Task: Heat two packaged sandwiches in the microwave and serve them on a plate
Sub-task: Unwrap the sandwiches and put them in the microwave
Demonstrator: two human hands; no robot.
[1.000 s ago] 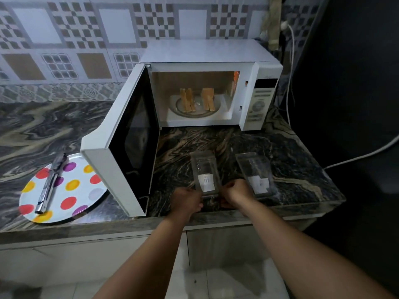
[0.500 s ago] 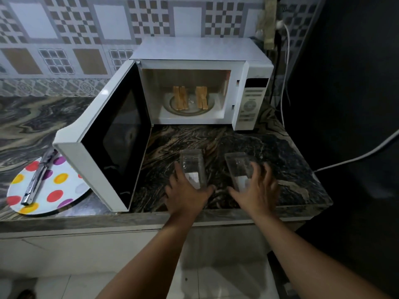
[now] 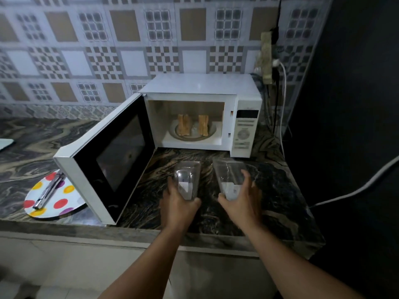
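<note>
Nearest, by the front edge of the marble counter (image 3: 280, 197), the left hand (image 3: 179, 207) is wrapped around the near end of a clear plastic package (image 3: 187, 180), and the right hand (image 3: 243, 202) is clamped the same way on a second clear package (image 3: 230, 179) just beside it — both look empty; whether they are lifted or resting I cannot tell. Toward the front left, a polka-dot plate (image 3: 64, 201) carries metal tongs (image 3: 48, 190), its right rim under the open microwave door (image 3: 112, 160). Farther back, against the tiled wall, the white microwave (image 3: 216, 87) stands open; two sandwiches (image 3: 193, 128) stand on edge on its glass turntable (image 3: 194, 137) — slightly apart.
</note>
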